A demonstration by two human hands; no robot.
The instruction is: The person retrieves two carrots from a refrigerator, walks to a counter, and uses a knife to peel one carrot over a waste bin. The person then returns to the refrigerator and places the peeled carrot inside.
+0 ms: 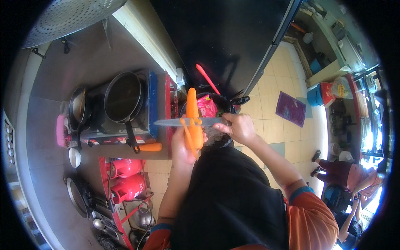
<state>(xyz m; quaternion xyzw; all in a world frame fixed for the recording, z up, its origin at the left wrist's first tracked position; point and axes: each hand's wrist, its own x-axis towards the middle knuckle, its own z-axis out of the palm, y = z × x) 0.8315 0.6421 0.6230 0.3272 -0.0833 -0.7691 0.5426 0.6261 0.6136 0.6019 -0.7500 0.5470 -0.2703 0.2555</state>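
A large orange carrot [192,107] rests in my left hand [182,145], with my fingers wrapped round its thick lower end. My right hand [239,128] grips the handle of a kitchen knife [168,122], whose blade lies crosswise over the middle of the carrot. Thin strips of carrot peel [187,137] cling to the blade and dangle over the carrot's side. Below both hands stands a bin lined with a black plastic bag [225,101]. A pink wrapper [207,106] and clear plastic [215,134] show inside it.
On the left, a gas stove [152,103] carries a frying pan [123,97] and a smaller pan [78,107]. Another carrot [150,147] lies by the counter edge. Red gas cylinders [128,188] sit below. A purple mat [290,108] lies on the floor; two people [359,179] are at right.
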